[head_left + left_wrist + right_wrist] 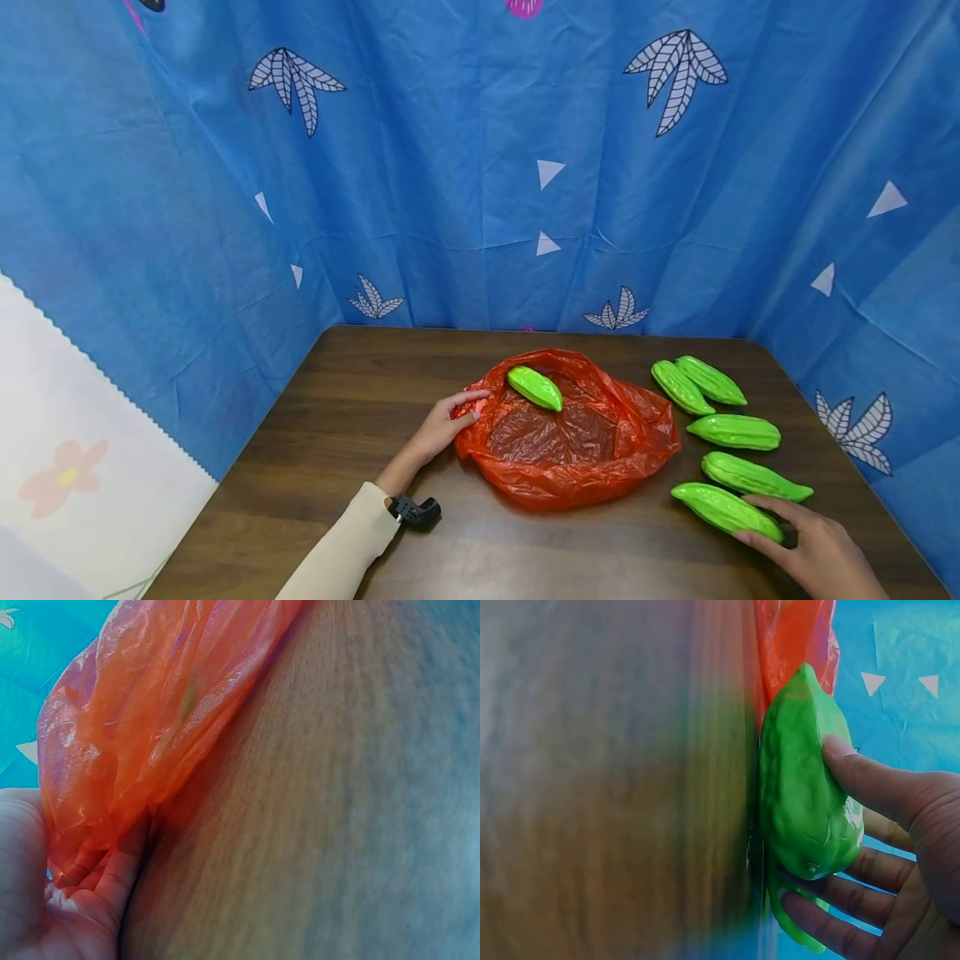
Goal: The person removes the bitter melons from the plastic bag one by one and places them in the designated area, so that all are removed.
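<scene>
A red plastic bag (pixel 555 492) lies with its mouth spread wide on the table, and one green bitter melon (pixel 536 388) rests inside against its far left side. My left hand (pixel 442 429) holds the bag's left rim between thumb and fingers; in the left wrist view the thin plastic (pixel 150 712) covers part of the fingers. At the front right, my right hand (pixel 817 546) grips the near end of another bitter melon (pixel 723 507), thumb on one side and fingers on the other. That melon (pixel 806 780) points toward the bag in the right wrist view.
Several more bitter melons lie right of the bag: a touching pair (pixel 697 383) at the back, one (pixel 735 432) in the middle and one (pixel 753 477) just behind the gripped melon. The brown wooden table (pixel 360 400) meets blue curtains (pixel 480 167) at its back and sides.
</scene>
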{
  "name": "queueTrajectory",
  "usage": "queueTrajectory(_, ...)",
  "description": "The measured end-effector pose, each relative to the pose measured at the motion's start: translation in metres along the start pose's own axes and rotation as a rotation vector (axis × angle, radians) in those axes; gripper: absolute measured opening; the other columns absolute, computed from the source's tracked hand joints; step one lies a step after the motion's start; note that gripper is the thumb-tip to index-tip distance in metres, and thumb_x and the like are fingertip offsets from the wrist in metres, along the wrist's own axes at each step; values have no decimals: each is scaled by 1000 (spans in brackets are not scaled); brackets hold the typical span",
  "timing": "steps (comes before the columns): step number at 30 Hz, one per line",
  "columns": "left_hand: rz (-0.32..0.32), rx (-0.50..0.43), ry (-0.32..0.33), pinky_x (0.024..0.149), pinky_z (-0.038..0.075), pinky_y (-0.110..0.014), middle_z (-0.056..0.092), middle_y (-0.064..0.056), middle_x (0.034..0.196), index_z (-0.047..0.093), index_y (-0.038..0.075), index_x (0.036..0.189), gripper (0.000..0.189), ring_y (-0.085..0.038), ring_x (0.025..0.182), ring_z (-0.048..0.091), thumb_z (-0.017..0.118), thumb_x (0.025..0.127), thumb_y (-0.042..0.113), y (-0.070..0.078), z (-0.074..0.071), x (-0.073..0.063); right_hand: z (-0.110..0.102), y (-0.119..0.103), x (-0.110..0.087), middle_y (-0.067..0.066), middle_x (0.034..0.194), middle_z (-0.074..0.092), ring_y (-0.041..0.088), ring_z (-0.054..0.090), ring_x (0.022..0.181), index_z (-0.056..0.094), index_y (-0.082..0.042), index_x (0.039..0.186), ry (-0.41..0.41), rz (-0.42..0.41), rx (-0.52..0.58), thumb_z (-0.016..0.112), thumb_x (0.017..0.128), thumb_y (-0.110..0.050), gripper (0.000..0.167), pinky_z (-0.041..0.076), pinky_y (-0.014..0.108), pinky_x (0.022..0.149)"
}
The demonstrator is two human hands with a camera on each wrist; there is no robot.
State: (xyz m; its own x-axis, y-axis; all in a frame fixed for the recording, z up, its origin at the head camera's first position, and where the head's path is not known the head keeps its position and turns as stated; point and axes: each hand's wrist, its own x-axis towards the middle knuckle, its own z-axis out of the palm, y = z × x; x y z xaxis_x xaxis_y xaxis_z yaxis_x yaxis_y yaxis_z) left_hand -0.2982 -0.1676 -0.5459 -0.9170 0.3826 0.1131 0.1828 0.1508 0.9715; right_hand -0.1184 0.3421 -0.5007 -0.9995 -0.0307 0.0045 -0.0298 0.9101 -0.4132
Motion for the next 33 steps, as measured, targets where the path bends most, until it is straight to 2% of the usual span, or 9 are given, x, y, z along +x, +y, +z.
queueTrajectory(10,17,16,4,80,59,-30,50,-16,149,61,14,142,40,-23,104,68,60,102,10,2,0,0,-2,-2,0,3,59,35,16,34,53,60,1,135,6,-2,-16,75,91,-40,62,32,39,58)
queueTrajectory(14,18,23,8,82,59,-30,49,-15,150,62,15,141,40,-23,109,66,61,101,11,3,0,0,-5,-2,0,3,59,37,16,35,53,59,1,137,-18,5,-19,74,91,-41,64,34,40,59)
queueTrajectory(16,20,24,8,83,58,-30,49,-15,150,62,14,141,40,-23,111,65,61,102,11,2,0,0,-8,-2,1,6,65,49,16,40,55,58,2,137,-32,4,-22,73,91,-42,65,38,40,60)
queueTrajectory(19,18,17,4,83,58,-30,49,-15,150,61,13,142,40,-25,112,66,60,102,12,3,0,-1,-12,-2,3,17,87,65,22,53,64,60,3,134,-22,-17,-29,75,90,-40,63,49,47,64)
queueTrajectory(22,12,5,4,82,59,-31,48,-16,151,59,12,143,41,-28,111,66,60,102,11,3,0,-2,-17,-3,4,29,109,66,34,63,79,63,3,130,13,-49,-41,79,87,-38,61,53,55,72)
queueTrajectory(24,9,-6,7,82,59,-31,47,-18,151,58,11,144,42,-31,111,66,59,102,10,3,0,-2,-20,-6,5,33,115,63,41,64,87,64,2,129,28,-63,-46,80,86,-37,60,52,58,75)
queueTrajectory(26,8,-13,12,82,59,-32,46,-19,152,57,9,145,42,-32,112,66,59,102,8,3,1,-3,-24,-10,6,35,118,61,43,64,89,64,1,129,31,-67,-45,79,86,-38,60,52,58,75)
queueTrajectory(31,13,10,20,82,59,-31,48,-18,151,59,10,143,42,-30,112,65,60,102,8,2,1,-3,-29,-24,8,32,124,61,40,64,90,64,-3,131,45,-87,-17,74,90,-42,58,53,56,77)
queueTrajectory(33,10,15,15,82,59,-29,49,-19,150,59,9,143,41,-29,112,66,59,101,7,10,2,-6,-29,-29,7,28,124,63,39,64,91,65,-6,130,80,-116,-1,75,91,-41,54,54,53,78)
